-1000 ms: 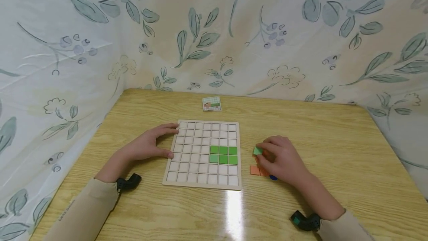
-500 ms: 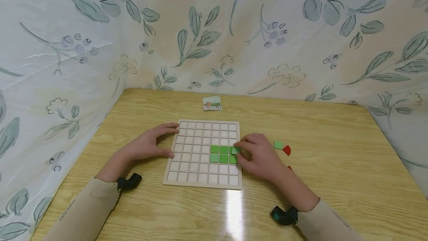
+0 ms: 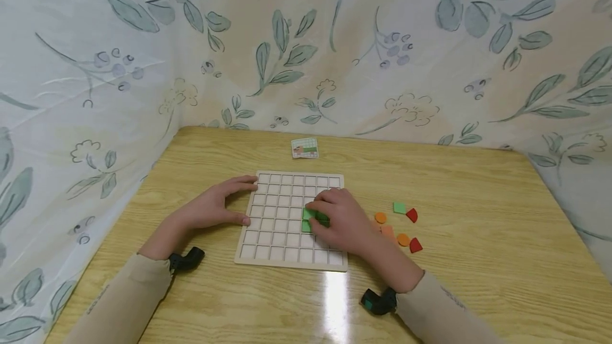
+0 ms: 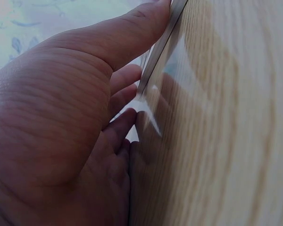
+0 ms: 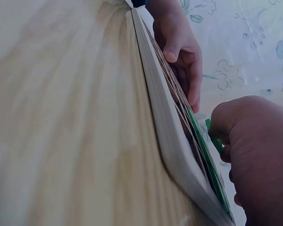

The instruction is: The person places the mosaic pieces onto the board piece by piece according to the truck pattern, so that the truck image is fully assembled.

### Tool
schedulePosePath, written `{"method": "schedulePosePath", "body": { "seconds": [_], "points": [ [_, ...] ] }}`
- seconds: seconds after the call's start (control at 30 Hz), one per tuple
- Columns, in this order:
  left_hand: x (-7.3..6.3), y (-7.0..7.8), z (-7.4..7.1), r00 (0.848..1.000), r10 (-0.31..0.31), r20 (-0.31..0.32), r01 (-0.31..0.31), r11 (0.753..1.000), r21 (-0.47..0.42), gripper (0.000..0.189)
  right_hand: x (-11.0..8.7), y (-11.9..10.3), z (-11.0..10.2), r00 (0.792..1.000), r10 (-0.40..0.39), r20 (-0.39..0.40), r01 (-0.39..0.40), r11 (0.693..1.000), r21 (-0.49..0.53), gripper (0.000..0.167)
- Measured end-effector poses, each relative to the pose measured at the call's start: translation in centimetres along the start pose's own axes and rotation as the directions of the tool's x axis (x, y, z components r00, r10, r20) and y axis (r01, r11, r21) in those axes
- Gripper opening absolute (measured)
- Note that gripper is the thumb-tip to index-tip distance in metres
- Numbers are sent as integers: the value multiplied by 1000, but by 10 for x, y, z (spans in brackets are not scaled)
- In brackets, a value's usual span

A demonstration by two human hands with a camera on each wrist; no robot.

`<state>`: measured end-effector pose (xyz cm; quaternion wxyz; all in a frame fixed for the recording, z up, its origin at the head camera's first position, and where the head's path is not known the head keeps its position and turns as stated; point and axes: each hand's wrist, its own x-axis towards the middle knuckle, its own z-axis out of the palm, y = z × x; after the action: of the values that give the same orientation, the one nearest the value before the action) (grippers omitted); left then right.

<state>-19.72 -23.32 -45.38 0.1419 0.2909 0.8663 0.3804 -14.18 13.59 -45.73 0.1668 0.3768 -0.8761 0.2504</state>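
A wooden grid board [image 3: 273, 225] lies on the table, with green square tiles [image 3: 306, 226] in two rows near its right side. My left hand [image 3: 212, 206] rests at the board's left edge, thumb and fingers spread and touching the rim. Over the green tiles is my right hand [image 3: 341, 222], pinching a light green square tile [image 5: 215, 141] between thumb and fingers. The right wrist view shows that tile tilted and just above the board. My right hand covers much of the tile rows. In the left wrist view the left thumb [image 4: 146, 21] meets the board's edge.
Right of the board lie a light green square tile [image 3: 399, 207], two red quarter-round pieces [image 3: 411, 215], orange discs [image 3: 404, 240] and orange squares [image 3: 387, 231], partly hidden by the right hand. A picture card [image 3: 304, 148] lies behind the board. Patterned cloth surrounds the table.
My right hand has carried the light green tile left from the loose pieces to over the board, uncovering the orange and red pieces. The left hand has stayed at the board's edge.
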Motion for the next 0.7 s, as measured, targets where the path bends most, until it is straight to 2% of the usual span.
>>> {"method": "schedulePosePath", "body": {
  "seconds": [0.27, 0.7],
  "points": [
    [0, 0, 0, 1000, 0, 5, -1, 1000, 4, 91, 15, -7, 14, 1000, -19, 0, 19, 1000, -9, 15],
    [0, 0, 0, 1000, -3, 5, 3, 1000, -6, 91, 23, -13, 18, 996, 36, 82, -35, 999, -18, 18]
  ]
}}
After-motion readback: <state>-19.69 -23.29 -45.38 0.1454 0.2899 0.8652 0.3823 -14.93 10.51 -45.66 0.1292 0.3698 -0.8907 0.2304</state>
